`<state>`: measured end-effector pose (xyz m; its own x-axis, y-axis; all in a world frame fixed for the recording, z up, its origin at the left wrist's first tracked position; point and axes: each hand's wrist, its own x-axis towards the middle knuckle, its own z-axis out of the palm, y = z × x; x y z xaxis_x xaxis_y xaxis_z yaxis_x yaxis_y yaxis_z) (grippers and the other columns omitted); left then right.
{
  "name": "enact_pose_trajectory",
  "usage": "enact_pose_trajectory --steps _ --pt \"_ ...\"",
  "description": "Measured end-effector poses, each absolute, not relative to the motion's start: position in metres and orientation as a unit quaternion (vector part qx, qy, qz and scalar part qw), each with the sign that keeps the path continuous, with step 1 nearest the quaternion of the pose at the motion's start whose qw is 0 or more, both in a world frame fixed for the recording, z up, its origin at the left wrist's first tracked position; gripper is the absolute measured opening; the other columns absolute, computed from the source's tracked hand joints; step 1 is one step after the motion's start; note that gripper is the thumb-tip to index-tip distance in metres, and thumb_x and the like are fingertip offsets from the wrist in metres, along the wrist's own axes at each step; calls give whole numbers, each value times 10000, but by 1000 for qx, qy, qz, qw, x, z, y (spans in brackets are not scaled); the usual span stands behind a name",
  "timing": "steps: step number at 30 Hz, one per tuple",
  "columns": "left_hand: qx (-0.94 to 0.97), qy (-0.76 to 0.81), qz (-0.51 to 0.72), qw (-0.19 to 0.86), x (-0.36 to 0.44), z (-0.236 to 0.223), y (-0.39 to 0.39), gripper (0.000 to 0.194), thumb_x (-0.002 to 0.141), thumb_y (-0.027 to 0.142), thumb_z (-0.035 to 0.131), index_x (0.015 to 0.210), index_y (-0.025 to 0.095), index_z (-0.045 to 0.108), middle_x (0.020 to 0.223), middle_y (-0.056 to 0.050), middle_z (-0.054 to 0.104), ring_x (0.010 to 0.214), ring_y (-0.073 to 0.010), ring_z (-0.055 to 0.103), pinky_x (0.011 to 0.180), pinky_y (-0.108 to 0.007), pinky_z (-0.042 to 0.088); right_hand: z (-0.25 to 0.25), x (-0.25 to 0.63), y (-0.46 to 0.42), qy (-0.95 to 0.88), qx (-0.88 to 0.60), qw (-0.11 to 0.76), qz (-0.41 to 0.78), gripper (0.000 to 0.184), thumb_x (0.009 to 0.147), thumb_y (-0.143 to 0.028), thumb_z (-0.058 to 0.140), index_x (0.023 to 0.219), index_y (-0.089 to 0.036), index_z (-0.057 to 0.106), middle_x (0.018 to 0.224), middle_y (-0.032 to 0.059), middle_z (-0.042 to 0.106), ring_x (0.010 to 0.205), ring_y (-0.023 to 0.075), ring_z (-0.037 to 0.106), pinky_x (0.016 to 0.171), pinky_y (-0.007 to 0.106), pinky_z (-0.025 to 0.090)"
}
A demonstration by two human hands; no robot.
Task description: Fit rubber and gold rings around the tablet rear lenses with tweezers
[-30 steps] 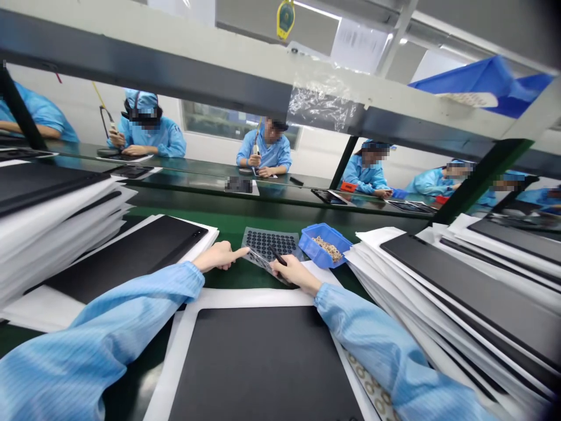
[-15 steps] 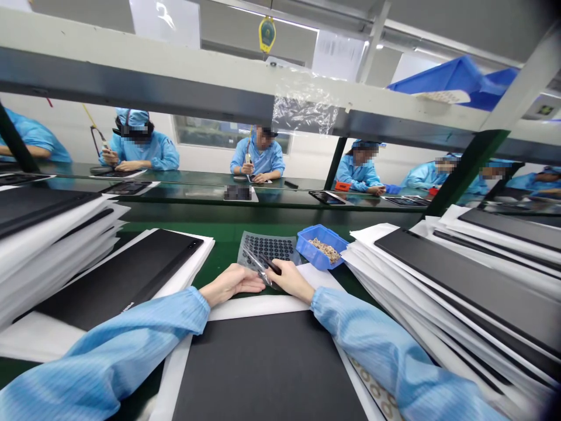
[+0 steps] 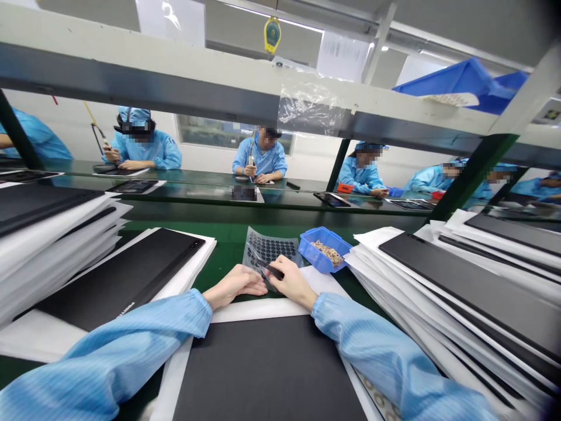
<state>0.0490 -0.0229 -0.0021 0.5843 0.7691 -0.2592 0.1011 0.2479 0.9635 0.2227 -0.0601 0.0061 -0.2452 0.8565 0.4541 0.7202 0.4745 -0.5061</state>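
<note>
A clear sheet of black round stickers [image 3: 272, 247] lies bent on the green bench, its far left corner raised. At its near edge my left hand [image 3: 239, 285] has the fingers together and pinches the sheet. My right hand [image 3: 293, 280] is closed round dark tweezers [image 3: 275, 271], whose tips point left over the sheet close to my left fingers. Whether a sticker sits between the tips is too small to tell. Just below both hands, a flat black tablet-like panel [image 3: 272, 368] rests on white foam sheeting [image 3: 254, 310].
Beyond my right hand sits a blue bin [image 3: 316, 257] of small tan pieces. Stacks of black panels with white sheets stand at left [image 3: 56, 251] and right [image 3: 464, 292]. Another black panel [image 3: 127, 275] lies left. A shelf [image 3: 245, 88] crosses above; co-workers sit opposite.
My right hand has tilted the tweezers slightly and stays close to my left fingers. The sheet's far left corner stands a little higher. The whole view has shifted slightly.
</note>
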Motion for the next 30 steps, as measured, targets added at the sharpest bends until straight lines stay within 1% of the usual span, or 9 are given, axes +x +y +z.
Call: enact_pose_trajectory --steps 2,4,8,13,18,22,24,27,30 --pt "566 383 246 687 50 -2 -24 183 909 278 583 936 101 624 895 -43 665 799 -150 655 743 -332 552 7 222 -61 -783 -503 352 97 126 758 -73 571 726 -172 642 719 3 525 702 142 514 672 252 390" --pt "568 379 249 686 50 -2 -26 186 909 282 583 935 102 624 893 -42 663 794 -149 654 737 -328 552 7 222 -62 -783 -505 350 101 80 775 -134 607 709 -170 637 692 -1 526 664 137 500 636 250 383" --pt "574 374 257 682 51 -3 -27 189 910 286 582 934 102 623 886 -40 661 781 -145 652 725 -322 552 8 222 -61 -780 -510 345 110 162 799 -238 638 656 -168 614 670 7 530 637 139 487 604 255 371" --pt "588 370 263 669 52 -4 -27 188 910 285 583 908 102 625 860 -34 665 771 -142 655 726 -322 553 10 220 -62 -777 -517 335 124 197 793 -210 626 604 -172 587 652 12 546 628 140 490 607 257 365" --pt "608 381 251 649 52 -3 -28 168 910 258 582 865 100 619 828 -25 663 785 -144 659 751 -331 550 11 217 -62 -760 -534 337 150 180 757 -151 594 583 -171 553 601 -5 547 591 130 465 609 255 345" --pt "630 402 226 624 54 0 -30 182 917 277 571 916 102 618 882 -38 665 799 -146 657 747 -332 551 8 220 -58 -726 -558 357 188 234 736 -169 559 517 -178 477 512 -36 465 544 112 407 558 242 311" --pt "644 419 209 604 53 4 -31 207 912 305 573 913 104 621 874 -43 675 781 -148 664 733 -324 553 6 223 -56 -705 -566 366 223 232 731 -202 552 517 -177 465 498 -44 438 527 102 388 525 232 297" --pt "670 452 168 564 46 15 -31 288 825 399 650 779 114 637 726 -55 688 689 -179 682 668 -297 555 6 226 -55 -675 -565 371 296 182 748 -261 520 595 -165 509 515 -47 446 469 80 356 456 217 271" --pt "701 490 121 504 30 33 -25 349 669 458 756 619 137 627 559 -71 650 588 -228 673 591 -304 544 15 229 -55 -650 -558 364 365 194 759 -310 502 632 -164 515 478 -71 373 393 55 251 388 214 201"
